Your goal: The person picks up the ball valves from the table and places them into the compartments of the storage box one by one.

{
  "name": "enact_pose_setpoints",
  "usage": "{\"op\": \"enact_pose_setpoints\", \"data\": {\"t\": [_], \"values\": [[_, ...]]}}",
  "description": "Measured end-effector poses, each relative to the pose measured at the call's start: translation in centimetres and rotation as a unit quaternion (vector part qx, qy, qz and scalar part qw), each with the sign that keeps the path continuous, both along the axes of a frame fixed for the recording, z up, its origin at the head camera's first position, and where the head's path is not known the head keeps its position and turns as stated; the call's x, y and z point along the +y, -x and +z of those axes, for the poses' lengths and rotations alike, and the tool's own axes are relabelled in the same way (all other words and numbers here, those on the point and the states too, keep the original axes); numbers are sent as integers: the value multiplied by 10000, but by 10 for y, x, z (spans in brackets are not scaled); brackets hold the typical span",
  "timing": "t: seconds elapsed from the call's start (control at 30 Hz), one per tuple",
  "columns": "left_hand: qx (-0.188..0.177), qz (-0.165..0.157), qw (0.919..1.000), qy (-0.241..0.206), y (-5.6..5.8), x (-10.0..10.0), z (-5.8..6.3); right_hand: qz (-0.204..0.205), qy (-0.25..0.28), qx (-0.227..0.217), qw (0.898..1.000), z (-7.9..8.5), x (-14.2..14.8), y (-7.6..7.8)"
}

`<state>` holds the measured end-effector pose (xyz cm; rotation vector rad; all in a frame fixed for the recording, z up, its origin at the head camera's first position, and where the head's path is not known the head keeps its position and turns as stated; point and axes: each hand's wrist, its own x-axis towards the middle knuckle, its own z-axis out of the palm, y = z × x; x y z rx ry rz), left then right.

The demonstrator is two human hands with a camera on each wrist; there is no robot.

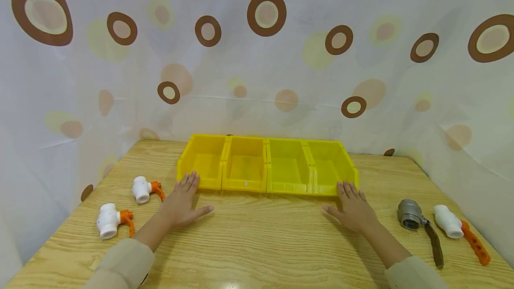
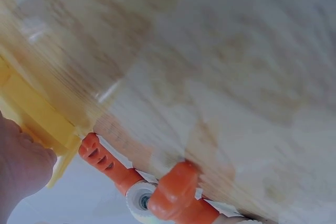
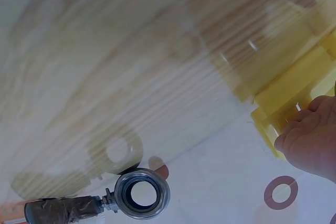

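Four joined yellow storage bins (image 1: 245, 188) stand in a row toward the back of the wooden table, their interiors visible from above. My left hand (image 1: 180, 206) has its fingers extended and thumb out, fingertips at the front of the leftmost bin. At the rightmost bin's front corner lie the straight fingertips of my right hand (image 1: 353, 211). Part of the left hand (image 2: 23, 166) shows beside yellow plastic in the left wrist view. In the right wrist view, part of the right hand (image 3: 310, 140) overlaps the bin's edge. Neither hand holds anything.
Left of the left hand lie two white ball valves with orange handles, one farther back (image 1: 142, 189), one nearer (image 1: 108, 221). To the right are a metal ball valve (image 1: 410, 214) and a white valve with an orange handle (image 1: 447, 222). A patterned curtain (image 1: 257, 70) hangs behind the table.
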<state>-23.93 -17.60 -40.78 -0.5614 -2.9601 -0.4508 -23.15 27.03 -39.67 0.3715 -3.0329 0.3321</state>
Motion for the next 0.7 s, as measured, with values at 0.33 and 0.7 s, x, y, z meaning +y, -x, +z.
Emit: {"op": "enact_pose_setpoints", "data": {"t": [0.33, 0.7], "values": [[57, 0, 10000, 17, 0, -1, -4, 22, 8, 28, 10000, -2, 2, -1], [17, -21, 10000, 35, 0, 0, -4, 41, -62, 95, 9999, -1, 5, -3]]}}
